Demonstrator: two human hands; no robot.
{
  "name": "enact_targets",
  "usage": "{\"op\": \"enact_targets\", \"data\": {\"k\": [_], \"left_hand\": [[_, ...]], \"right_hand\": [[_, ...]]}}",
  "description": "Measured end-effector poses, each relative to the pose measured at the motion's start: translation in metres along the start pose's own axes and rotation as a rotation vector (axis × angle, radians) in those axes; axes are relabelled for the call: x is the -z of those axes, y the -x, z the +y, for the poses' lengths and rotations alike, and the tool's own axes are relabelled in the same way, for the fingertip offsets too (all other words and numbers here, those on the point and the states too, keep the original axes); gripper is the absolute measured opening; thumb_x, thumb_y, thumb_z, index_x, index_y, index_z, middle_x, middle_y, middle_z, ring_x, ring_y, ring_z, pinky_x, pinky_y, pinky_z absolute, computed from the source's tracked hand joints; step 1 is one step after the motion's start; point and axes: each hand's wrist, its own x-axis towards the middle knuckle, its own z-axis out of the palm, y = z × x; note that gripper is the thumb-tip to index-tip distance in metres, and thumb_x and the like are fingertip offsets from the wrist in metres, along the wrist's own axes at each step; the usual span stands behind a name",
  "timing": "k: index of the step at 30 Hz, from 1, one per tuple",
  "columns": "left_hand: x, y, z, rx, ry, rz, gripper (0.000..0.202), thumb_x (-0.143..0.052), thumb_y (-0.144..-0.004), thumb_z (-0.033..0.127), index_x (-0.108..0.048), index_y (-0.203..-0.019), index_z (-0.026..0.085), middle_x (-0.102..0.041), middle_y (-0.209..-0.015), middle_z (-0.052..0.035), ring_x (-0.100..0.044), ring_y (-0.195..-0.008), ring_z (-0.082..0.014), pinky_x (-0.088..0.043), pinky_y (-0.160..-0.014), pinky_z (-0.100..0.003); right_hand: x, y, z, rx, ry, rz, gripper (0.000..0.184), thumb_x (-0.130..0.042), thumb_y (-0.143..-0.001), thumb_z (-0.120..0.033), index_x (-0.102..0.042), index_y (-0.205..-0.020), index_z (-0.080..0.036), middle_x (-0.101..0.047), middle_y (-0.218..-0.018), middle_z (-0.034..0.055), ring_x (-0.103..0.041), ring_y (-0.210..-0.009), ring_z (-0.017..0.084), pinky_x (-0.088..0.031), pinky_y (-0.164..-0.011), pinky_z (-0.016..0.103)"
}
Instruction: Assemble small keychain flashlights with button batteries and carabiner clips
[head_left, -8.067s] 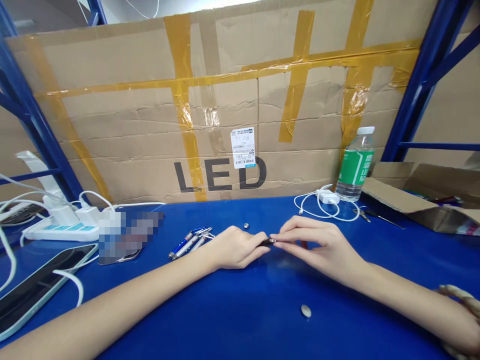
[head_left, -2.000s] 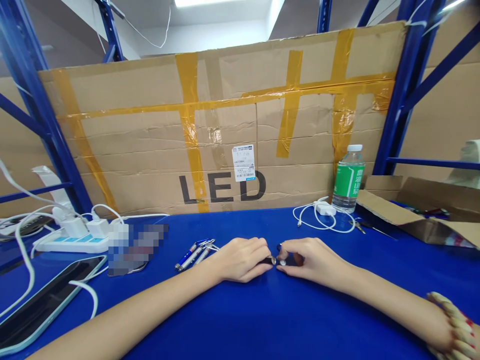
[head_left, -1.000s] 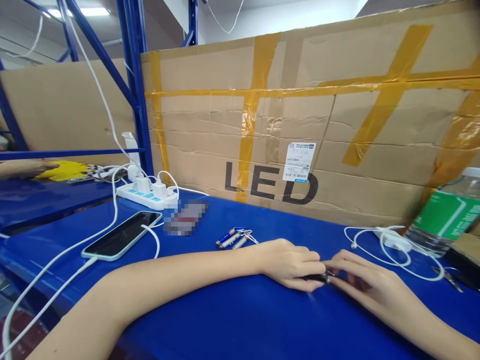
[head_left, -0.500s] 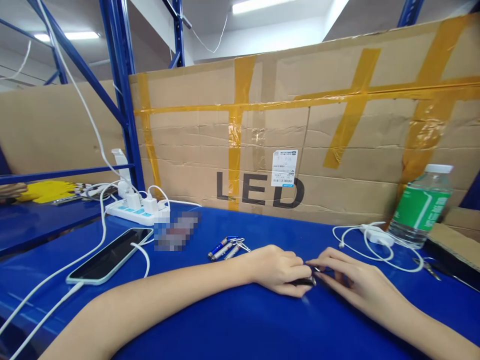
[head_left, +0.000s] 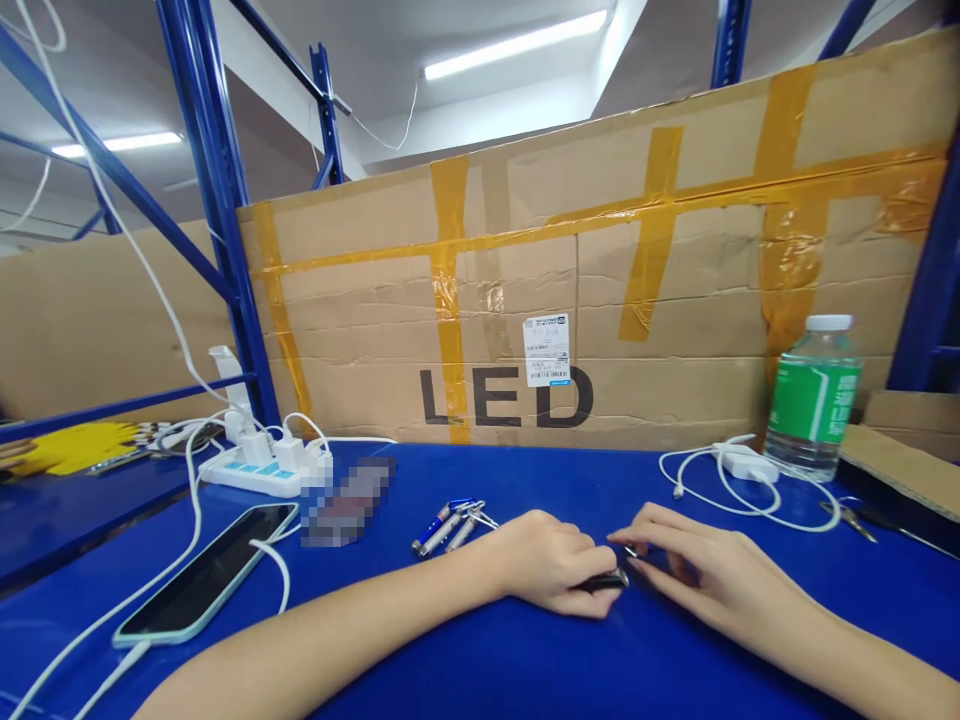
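My left hand (head_left: 551, 565) is closed around a slim black penlight-like cylinder (head_left: 604, 581) with a shiny metal end, which points right, just above the blue table. Its far part is hidden inside my fist. Facing it, my right hand (head_left: 697, 565) pinches a small shiny metal piece (head_left: 631, 551) between thumb and fingertips; its exact kind is too small to make out. A narrow gap separates the two hands. Behind my left wrist lie several small silver and blue penlight-like cylinders (head_left: 448, 527) with metal rings or clasps.
At left, a phone (head_left: 210, 575) lies plugged in near a white power strip (head_left: 259, 473) with trailing cables. A coiled white charger cable (head_left: 746, 465), a green-labelled bottle (head_left: 814, 400) and scissors-like metal tools (head_left: 859, 522) are at right. A taped cardboard box (head_left: 375, 330) stands behind.
My right hand has drawn slightly away from my left, so the metal piece and the black cylinder's end are farther apart. The camera view has tilted up and shifted right.
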Motion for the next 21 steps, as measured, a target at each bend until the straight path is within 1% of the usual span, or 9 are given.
{"op": "enact_targets", "data": {"k": [3, 5, 11, 16, 21], "left_hand": [[-0.0008, 0.0003, 0.0, 0.0, -0.012, -0.071, 0.026, -0.038, -0.085, 0.035, -0.051, -0.071, 0.017, -0.057, -0.053, 0.0023, -0.056, -0.047, -0.01, -0.036, -0.04, -0.021], [-0.0027, 0.0007, -0.0002, 0.006, -0.024, -0.089, 0.026, -0.039, -0.084, 0.036, -0.051, -0.071, 0.017, -0.057, -0.052, 0.0022, -0.056, -0.046, -0.0105, -0.035, -0.038, -0.021], [-0.0054, 0.0006, -0.0003, 0.01, -0.021, -0.016, 0.024, -0.039, -0.082, 0.034, -0.049, -0.068, 0.017, -0.056, -0.049, 0.0031, -0.055, -0.043, -0.0098, -0.033, -0.036, -0.021], [-0.0044, 0.0011, -0.0004, 0.015, -0.006, -0.065, 0.023, -0.039, -0.083, 0.033, -0.049, -0.07, 0.017, -0.057, -0.051, 0.0023, -0.055, -0.043, -0.0108, -0.035, -0.037, -0.021], [-0.0026, 0.0015, -0.0015, 0.01, 0.046, -0.071, 0.021, -0.039, -0.084, 0.032, -0.051, -0.075, 0.017, -0.059, -0.054, 0.002, -0.056, -0.045, -0.0109, -0.038, -0.039, -0.021]], "right_hand": [[0.0009, 0.0005, -0.0003, -0.01, -0.017, 0.014, 0.024, -0.04, -0.09, -0.033, -0.06, -0.103, -0.027, -0.059, -0.089, 0.0012, -0.054, -0.053, 0.007, -0.044, -0.052, 0.019], [0.0011, 0.0009, -0.0007, -0.007, -0.024, 0.023, 0.025, -0.041, -0.09, -0.033, -0.06, -0.104, -0.027, -0.059, -0.089, 0.0013, -0.054, -0.052, 0.007, -0.044, -0.052, 0.019], [0.001, 0.0019, -0.0022, 0.002, -0.03, -0.012, 0.025, -0.041, -0.09, -0.032, -0.059, -0.107, -0.028, -0.06, -0.088, 0.0004, -0.052, -0.052, 0.007, -0.044, -0.052, 0.019], [0.0026, -0.0003, -0.0034, -0.004, -0.039, 0.002, 0.022, -0.043, -0.089, -0.03, -0.061, -0.101, -0.027, -0.06, -0.088, 0.0006, -0.052, -0.051, 0.007, -0.043, -0.052, 0.019], [0.0067, -0.0014, -0.0078, -0.029, -0.046, 0.009, 0.021, -0.043, -0.088, -0.026, -0.062, -0.098, -0.026, -0.06, -0.089, 0.0004, -0.054, -0.054, 0.007, -0.041, -0.052, 0.018]]}}
